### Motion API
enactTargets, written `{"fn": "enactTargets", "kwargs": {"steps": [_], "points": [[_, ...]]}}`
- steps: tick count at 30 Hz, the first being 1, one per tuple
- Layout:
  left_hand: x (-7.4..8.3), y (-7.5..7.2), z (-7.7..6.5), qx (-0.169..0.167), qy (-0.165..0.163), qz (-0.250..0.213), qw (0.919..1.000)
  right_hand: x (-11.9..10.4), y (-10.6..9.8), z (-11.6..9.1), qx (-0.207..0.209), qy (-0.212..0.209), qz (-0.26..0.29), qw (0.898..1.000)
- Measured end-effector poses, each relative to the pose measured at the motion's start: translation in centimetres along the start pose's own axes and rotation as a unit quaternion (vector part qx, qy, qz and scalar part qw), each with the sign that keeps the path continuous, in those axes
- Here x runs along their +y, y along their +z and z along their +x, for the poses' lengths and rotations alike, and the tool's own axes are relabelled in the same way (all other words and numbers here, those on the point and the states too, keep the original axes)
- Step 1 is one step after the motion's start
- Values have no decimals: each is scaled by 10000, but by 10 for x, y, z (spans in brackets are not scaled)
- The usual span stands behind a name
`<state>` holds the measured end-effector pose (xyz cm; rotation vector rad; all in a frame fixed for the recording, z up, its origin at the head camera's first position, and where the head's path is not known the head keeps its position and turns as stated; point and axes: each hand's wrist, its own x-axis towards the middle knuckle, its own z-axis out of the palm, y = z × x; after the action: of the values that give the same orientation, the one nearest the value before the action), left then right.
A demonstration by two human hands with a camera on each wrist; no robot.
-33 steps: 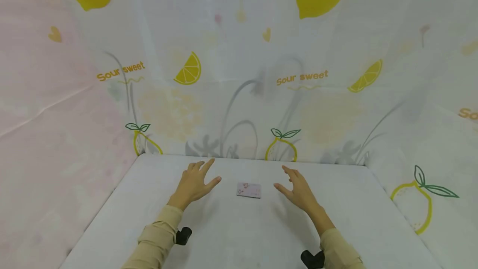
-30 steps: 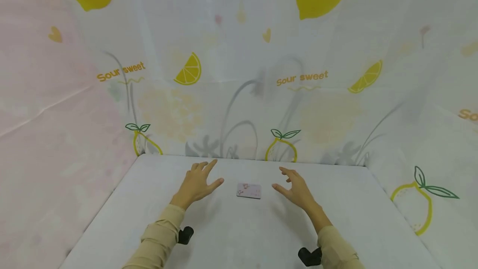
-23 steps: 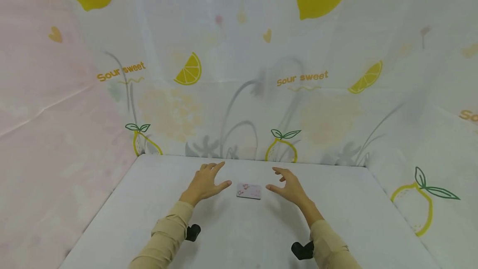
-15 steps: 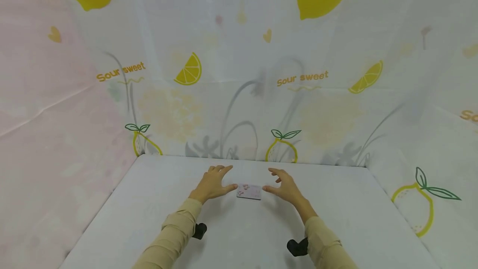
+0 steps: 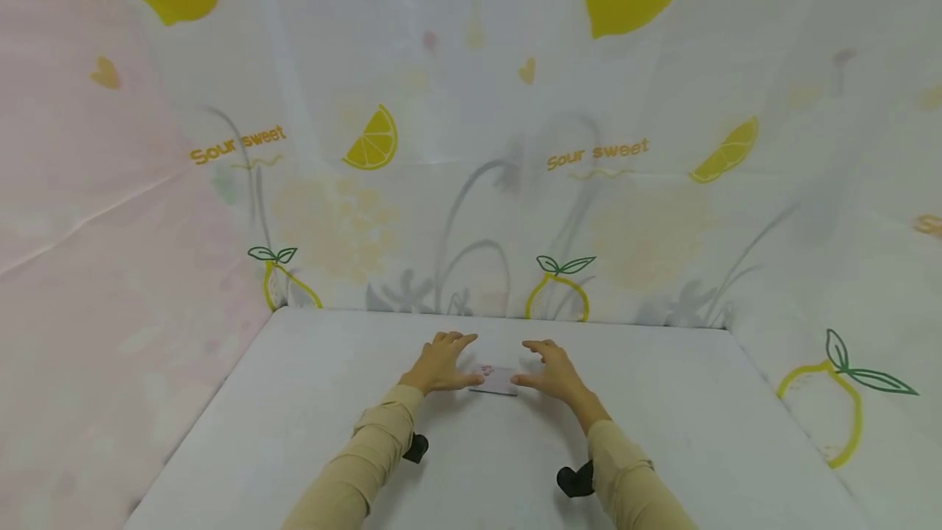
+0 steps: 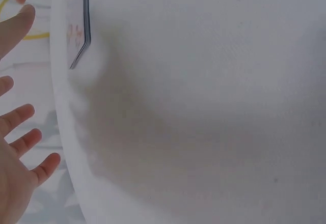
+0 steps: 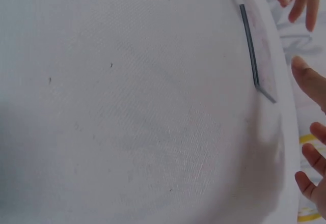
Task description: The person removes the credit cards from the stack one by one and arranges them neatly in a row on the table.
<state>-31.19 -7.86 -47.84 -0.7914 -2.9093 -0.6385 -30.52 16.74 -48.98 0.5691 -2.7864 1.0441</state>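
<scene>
A thin, flat pale-pink rectangle with reddish flower prints and a dark edge (image 5: 499, 384) lies on the white table, its exact kind unclear. My left hand (image 5: 438, 365) hovers at its left end, fingers spread, the thumb partly covering its left side in the head view. On the opposite side, my right hand (image 5: 557, 375) is held with the thumb tip near the right end. Neither hand grips it; shadows fall beneath both. In the left wrist view the flat rectangle (image 6: 77, 23) shows only partly, its near edge dark. The right wrist view shows the flat rectangle (image 7: 261, 56) apart from the fingers (image 7: 305, 79).
The white tabletop (image 5: 294, 432) stretches around the hands. Behind it hangs a white cloth backdrop (image 5: 456, 211) with lemon prints, and a pinkish cloth (image 5: 88, 309) closes off the left. A black wrist device (image 5: 577, 481) sits under each sleeve.
Both hands have moved inward and slightly lower, from well apart on either side to the two ends of the flat rectangle. The rectangle has stayed in place on the table.
</scene>
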Motion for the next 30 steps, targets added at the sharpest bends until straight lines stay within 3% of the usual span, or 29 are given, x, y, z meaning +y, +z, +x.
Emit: {"fn": "enactTargets", "kwargs": {"steps": [4, 16, 22, 30], "points": [[-1, 11, 6, -144, -26, 124, 9998, 2, 4, 1, -200, 246, -234, 9992], [-14, 33, 14, -34, -23, 392, 9992, 6, 19, 4, -575, 496, -706, 9946], [-15, 32, 15, -260, -236, 414, 9985, 7, 19, 3, -571, 498, -666, 9949], [-13, 25, 15, -298, -175, 140, 9993, 5, 17, 6, -672, 621, -578, 9941]]}}
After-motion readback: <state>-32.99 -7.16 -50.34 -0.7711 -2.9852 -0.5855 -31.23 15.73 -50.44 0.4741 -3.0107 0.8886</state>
